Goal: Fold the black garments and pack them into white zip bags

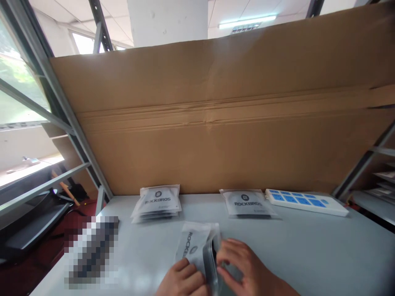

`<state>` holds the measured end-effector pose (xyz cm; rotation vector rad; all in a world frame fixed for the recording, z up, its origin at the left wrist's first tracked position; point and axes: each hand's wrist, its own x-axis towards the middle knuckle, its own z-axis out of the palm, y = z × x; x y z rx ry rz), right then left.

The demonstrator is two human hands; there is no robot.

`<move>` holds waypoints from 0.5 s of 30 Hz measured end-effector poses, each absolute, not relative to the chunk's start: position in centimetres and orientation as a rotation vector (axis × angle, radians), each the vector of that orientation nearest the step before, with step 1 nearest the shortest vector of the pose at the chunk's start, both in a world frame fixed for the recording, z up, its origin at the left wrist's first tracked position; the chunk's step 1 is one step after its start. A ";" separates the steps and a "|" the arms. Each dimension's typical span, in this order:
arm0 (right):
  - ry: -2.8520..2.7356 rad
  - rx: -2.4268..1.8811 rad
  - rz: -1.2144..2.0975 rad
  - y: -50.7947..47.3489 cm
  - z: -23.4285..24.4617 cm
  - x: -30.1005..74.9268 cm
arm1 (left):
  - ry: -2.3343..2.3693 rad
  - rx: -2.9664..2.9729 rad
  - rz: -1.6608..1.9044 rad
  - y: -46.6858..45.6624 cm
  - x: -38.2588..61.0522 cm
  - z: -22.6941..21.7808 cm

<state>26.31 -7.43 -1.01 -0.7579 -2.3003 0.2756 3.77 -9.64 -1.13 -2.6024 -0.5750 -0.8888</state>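
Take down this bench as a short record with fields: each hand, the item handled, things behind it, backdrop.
Left hand: curled over a frosted plastic pouch with dark print
Right hand: fingers at the pouch's open side; grip unclear
Back left: stack of frosted ROCKBROS pouches
Back right: flat frosted ROCKBROS pouch, beside a long white power strip with blue panels
Surface: pale grey tabletop
Backdrop: creased brown cardboard sheet

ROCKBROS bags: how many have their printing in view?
3: the held bag at the front, the top bag of the back-left pile, and the back-right bag beside the power strip. More lie mostly hidden in the pile; exactly how many, I cannot tell.
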 end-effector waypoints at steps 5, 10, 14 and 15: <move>-2.308 -0.387 0.291 -8.1 -1.4 25.4 | -0.658 -2.570 -0.952 -9.6 3.7 -0.9; -2.299 -0.408 0.231 -7.7 -2.7 24.5 | -0.662 -2.599 -0.919 -9.5 3.3 -1.4; -2.320 -0.459 0.216 -7.9 -2.8 24.5 | -0.614 -2.597 -0.972 -9.1 3.0 -1.8; -2.331 -0.484 0.209 -7.9 -2.7 24.5 | -0.593 -2.591 -0.980 -9.1 3.0 -1.9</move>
